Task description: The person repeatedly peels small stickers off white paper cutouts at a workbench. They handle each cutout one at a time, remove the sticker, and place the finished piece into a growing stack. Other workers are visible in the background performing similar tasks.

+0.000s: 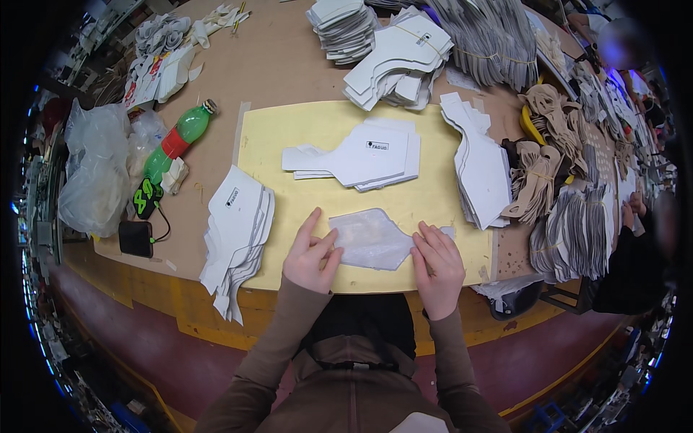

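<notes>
A flat, pale grey cut panel [372,238] with a glossy, translucent-looking face lies in front of me on the yellow board [289,124]. It tapers to a narrow neck on the right. My left hand [310,256] is open, its fingers spread and the tips touching the panel's left edge. My right hand [439,270] is closed around the narrow neck, thumb and fingers at its sides; a small tab shows beyond the fingers. Just past the panel lies a stack of white cut pieces [372,154] with a small printed mark.
White piece stacks lie left [237,224] and right [476,169]; the left one overhangs the front edge. More bundles [401,54] stand at the back. A green bottle [189,124], plastic bag [90,169] and black phone [136,239] are left. Tan bundles [538,173] and a person's hand [635,204] are right.
</notes>
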`<action>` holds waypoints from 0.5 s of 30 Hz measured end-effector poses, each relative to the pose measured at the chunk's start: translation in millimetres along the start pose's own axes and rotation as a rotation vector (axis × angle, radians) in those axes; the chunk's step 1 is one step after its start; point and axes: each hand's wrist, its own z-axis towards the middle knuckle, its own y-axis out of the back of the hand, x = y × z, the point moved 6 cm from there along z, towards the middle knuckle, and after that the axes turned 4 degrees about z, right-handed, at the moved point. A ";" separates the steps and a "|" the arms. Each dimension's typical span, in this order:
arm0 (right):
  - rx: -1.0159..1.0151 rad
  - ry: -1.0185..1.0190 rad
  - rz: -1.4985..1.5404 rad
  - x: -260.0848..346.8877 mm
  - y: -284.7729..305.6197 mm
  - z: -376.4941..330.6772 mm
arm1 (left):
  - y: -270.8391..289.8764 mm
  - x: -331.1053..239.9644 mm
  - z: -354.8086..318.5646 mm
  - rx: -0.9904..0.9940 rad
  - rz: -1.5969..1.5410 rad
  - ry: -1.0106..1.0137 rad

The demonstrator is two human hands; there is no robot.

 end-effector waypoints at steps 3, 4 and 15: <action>0.006 -0.017 0.009 -1.5 -0.8 -1.1 | 7.3 -25.0 -9.0 -0.156 0.346 -0.132; -0.001 -0.001 0.001 -0.8 -0.7 -1.4 | 0.5 -35.9 -10.6 -0.125 0.278 -0.206; -0.017 0.022 0.023 -2.1 -1.4 4.1 | -68.8 -73.9 -10.1 0.064 0.211 -0.609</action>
